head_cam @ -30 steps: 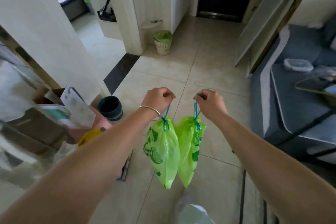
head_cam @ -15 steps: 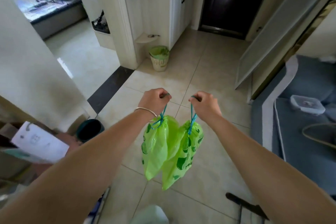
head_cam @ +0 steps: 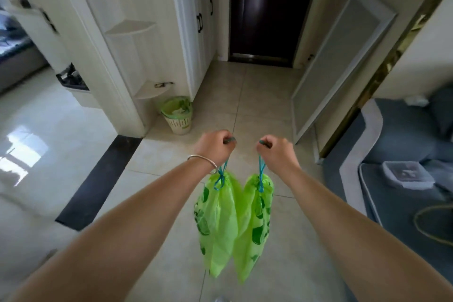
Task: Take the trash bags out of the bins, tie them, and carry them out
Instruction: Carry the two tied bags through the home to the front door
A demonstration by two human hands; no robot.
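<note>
Two tied green trash bags hang side by side above the tiled floor. My left hand (head_cam: 213,146), with a silver bangle on the wrist, is closed on the blue drawstring of the left trash bag (head_cam: 217,223). My right hand (head_cam: 278,152) grips the drawstring of the right trash bag (head_cam: 256,225). The bags touch each other. A cream bin (head_cam: 178,119) lined with a green bag stands ahead on the left, by the white corner shelves.
A dark door (head_cam: 266,10) closes the end of the hallway. White cabinets (head_cam: 193,29) line the left side, and a white panel (head_cam: 335,56) leans on the right wall. A blue sofa (head_cam: 402,154) carrying a plastic container (head_cam: 405,174) fills the right. A bedroom opens at the left.
The view has advanced down the hallway toward the dark door. The bin and door look nearer, and the clutter at the left has dropped out of sight. Both hands still carry the bags.
</note>
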